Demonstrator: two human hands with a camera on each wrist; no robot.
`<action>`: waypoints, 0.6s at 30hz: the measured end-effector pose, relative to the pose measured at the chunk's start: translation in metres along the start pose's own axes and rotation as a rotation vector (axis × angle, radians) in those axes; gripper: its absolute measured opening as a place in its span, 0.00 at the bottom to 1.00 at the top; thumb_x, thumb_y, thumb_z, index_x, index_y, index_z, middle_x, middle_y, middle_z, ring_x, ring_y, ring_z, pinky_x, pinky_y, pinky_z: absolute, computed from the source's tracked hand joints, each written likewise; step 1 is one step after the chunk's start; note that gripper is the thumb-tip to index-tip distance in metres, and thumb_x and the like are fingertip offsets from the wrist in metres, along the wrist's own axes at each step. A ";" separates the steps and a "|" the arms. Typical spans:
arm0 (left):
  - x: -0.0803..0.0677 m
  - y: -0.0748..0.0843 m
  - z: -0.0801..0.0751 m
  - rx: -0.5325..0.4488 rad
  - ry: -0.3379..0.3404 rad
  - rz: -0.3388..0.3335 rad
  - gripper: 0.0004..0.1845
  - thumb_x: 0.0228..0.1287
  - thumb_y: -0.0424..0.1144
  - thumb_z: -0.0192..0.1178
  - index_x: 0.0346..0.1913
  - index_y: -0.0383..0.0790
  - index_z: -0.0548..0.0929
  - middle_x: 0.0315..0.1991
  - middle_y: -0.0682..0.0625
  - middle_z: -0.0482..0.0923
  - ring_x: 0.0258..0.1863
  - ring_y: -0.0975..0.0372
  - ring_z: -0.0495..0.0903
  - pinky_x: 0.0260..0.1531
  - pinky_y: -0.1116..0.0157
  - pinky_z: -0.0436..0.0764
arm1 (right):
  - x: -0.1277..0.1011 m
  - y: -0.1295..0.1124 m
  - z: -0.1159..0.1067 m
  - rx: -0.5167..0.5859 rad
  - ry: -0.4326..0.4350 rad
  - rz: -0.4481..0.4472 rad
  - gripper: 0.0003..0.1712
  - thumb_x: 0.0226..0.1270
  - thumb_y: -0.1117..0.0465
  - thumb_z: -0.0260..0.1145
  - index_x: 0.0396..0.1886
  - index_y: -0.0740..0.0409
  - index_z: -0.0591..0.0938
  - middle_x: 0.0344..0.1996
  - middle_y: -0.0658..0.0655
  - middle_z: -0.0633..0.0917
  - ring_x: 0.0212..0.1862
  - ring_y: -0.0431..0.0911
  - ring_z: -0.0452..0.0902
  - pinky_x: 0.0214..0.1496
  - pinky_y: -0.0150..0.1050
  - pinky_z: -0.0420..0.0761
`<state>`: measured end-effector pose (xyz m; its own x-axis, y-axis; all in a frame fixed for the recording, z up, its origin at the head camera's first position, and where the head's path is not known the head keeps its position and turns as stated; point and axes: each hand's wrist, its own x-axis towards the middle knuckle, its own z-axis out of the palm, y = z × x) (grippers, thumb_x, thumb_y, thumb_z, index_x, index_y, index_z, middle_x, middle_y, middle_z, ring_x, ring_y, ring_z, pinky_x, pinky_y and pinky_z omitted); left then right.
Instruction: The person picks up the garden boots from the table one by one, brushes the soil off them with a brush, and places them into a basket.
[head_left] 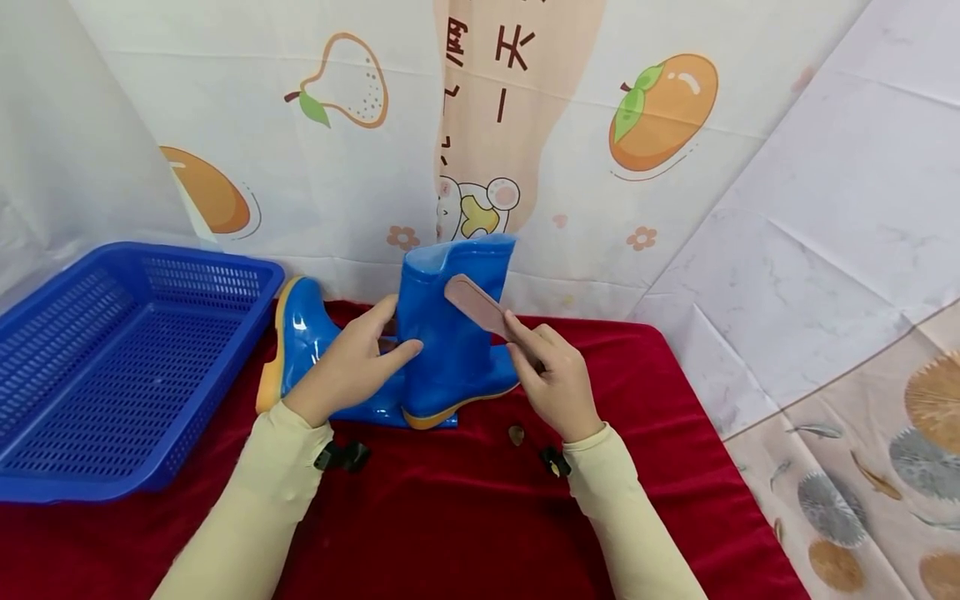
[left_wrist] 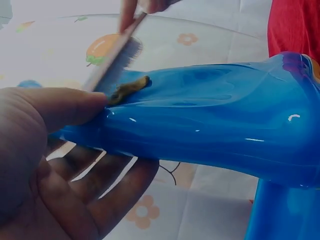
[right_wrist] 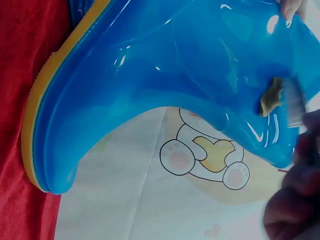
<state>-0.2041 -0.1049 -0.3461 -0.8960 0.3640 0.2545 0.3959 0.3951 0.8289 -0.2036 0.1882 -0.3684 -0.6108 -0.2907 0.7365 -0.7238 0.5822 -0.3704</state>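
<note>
A blue rain boot (head_left: 442, 350) with a yellow sole stands upright on the red cloth. My left hand (head_left: 356, 358) grips its shaft on the left side, the thumb (left_wrist: 75, 104) on the near face and the fingers behind. In my right hand (head_left: 557, 379) is a pinkish-brown brush (head_left: 476, 304), its bristles turned toward the upper shaft. Beside the bristles, a brown clump (right_wrist: 271, 97) sticks to the boot; in the left wrist view the brush partly covers it. The second blue boot (head_left: 302, 312) lies on its side behind my left hand.
A blue plastic basket (head_left: 262, 271) stands at the left of the red cloth (head_left: 450, 517). A small brown bit (head_left: 516, 434) lies on the cloth near my right wrist. Directly behind the boots hangs a printed white curtain (head_left: 577, 275).
</note>
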 end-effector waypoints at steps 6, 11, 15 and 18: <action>0.001 -0.004 -0.001 0.004 0.041 -0.037 0.33 0.78 0.41 0.58 0.79 0.42 0.59 0.70 0.41 0.72 0.64 0.44 0.77 0.58 0.40 0.80 | -0.001 0.004 -0.004 -0.026 -0.061 0.129 0.25 0.71 0.64 0.71 0.67 0.49 0.82 0.23 0.48 0.76 0.24 0.39 0.65 0.23 0.33 0.67; 0.002 -0.006 -0.001 0.000 0.065 -0.055 0.33 0.79 0.43 0.58 0.79 0.42 0.59 0.71 0.40 0.71 0.65 0.44 0.76 0.58 0.39 0.80 | 0.000 0.004 -0.008 -0.017 -0.088 0.175 0.24 0.72 0.62 0.70 0.66 0.49 0.82 0.22 0.47 0.75 0.24 0.40 0.65 0.23 0.34 0.68; 0.002 -0.006 0.000 0.006 0.076 -0.077 0.32 0.79 0.44 0.57 0.78 0.41 0.59 0.71 0.39 0.71 0.65 0.43 0.76 0.59 0.39 0.79 | 0.000 0.004 -0.012 -0.030 -0.085 0.203 0.23 0.71 0.62 0.70 0.65 0.49 0.84 0.21 0.46 0.75 0.24 0.41 0.65 0.23 0.35 0.68; 0.002 -0.005 0.001 0.020 0.080 -0.094 0.31 0.79 0.43 0.57 0.77 0.40 0.60 0.70 0.39 0.72 0.63 0.43 0.77 0.58 0.40 0.80 | -0.001 0.005 -0.014 -0.047 -0.058 0.203 0.22 0.70 0.62 0.70 0.62 0.49 0.86 0.19 0.45 0.74 0.23 0.40 0.64 0.22 0.34 0.67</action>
<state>-0.2079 -0.1051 -0.3501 -0.9421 0.2564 0.2161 0.3129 0.4408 0.8413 -0.2022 0.2019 -0.3635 -0.7612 -0.2060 0.6149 -0.5687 0.6678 -0.4803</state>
